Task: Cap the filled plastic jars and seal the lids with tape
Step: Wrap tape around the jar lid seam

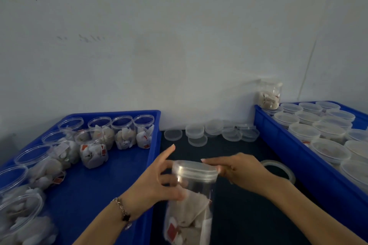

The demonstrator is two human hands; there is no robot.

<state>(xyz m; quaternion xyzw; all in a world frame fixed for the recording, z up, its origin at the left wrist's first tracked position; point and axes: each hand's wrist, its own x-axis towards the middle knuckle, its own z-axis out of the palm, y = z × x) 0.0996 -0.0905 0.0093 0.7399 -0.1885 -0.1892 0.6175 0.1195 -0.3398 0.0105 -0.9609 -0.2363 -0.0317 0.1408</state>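
Observation:
A clear plastic jar [191,211] filled with tea bags stands between my hands, with a clear lid [196,170] on top. My left hand [159,183] grips the jar's upper wall, its index finger lifted off and pointing up. My right hand [237,171] holds the lid's right edge with its fingertips. A roll of clear tape [278,169] lies on the dark table just behind my right wrist.
A blue tray [111,175] on the left holds several open filled jars [93,148]. A blue tray [298,157] on the right holds several capped jars [304,132]. Loose clear lids [195,131] lie by the white wall. One capped jar [269,95] sits on the right tray's corner.

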